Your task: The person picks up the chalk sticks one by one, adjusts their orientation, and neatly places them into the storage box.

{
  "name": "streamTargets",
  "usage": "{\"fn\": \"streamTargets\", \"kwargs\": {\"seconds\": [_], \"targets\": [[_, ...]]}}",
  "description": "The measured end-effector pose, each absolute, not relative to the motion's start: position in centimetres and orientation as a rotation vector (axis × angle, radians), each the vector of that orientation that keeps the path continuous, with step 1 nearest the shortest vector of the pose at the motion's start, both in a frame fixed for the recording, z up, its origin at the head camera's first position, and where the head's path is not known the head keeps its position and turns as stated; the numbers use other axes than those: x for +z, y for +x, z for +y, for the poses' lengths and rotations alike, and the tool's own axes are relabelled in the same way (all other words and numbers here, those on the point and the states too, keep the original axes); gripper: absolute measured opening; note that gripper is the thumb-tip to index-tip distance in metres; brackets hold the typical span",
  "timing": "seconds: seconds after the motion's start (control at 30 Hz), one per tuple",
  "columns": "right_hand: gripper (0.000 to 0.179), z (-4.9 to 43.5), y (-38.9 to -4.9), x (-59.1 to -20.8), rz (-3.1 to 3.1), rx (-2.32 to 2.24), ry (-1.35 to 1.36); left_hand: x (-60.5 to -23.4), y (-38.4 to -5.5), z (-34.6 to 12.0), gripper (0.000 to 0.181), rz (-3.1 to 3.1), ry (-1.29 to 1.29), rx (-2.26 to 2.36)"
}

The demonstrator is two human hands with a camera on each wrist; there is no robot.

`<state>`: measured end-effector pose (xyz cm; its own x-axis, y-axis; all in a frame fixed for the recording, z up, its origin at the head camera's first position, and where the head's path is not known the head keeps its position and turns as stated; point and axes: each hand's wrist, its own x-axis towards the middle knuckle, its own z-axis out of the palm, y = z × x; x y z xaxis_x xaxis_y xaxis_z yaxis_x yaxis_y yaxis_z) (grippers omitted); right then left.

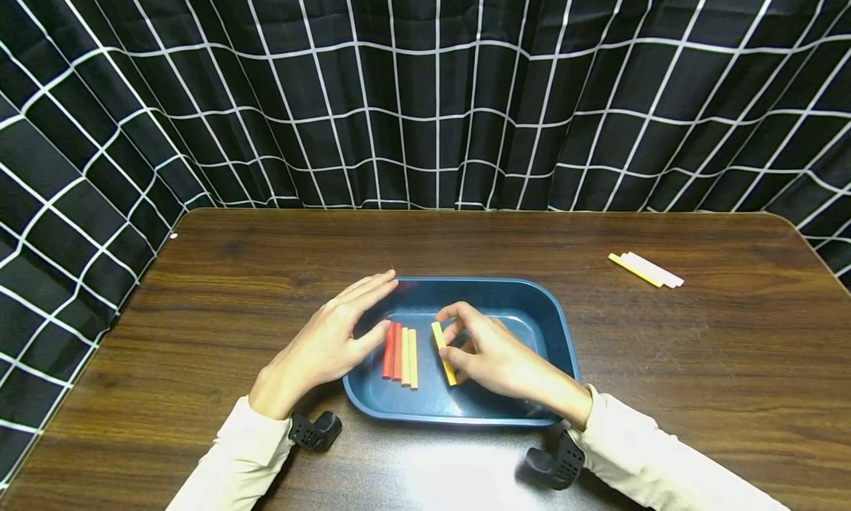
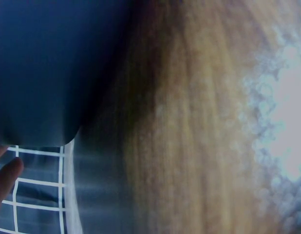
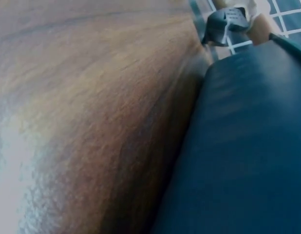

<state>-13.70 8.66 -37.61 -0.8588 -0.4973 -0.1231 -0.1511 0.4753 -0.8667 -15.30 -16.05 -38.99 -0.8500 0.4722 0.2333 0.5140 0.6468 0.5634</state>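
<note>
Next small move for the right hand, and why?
Probably ease the yellow stick leftward to the right end of the row. The right hand pinches it within the blue tray, where two red sticks and two pale yellow sticks lie side by side, with a gap before the held one.

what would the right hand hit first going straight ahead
The right hand would probably meet the row's rightmost pale yellow stick in the blue tray, or pass above; depth is unclear.
</note>
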Motion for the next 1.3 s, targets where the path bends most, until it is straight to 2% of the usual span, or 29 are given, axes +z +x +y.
{"fn": "streamTargets", "kwargs": {"seconds": [0.47, 1.03, 1.3], "targets": [[0.041, 8.6, -13.9, -37.8, 2.204, -1.394, -0.489, -38.9, -15.3, -16.1, 0.055, -2.798, -0.834, -0.972], [0.041, 9.1, -13.8, -37.7, 2.198, -1.469, -0.55, -39.0, -15.4, -16.0, 0.054, -2.777, -0.848, -0.987], [0.04, 10.3, -14.0, -36.5, 2.238, -1.468, -0.578, -39.0, -15.4, -16.0, 0.054, -2.759, -0.847, -0.987]]}}
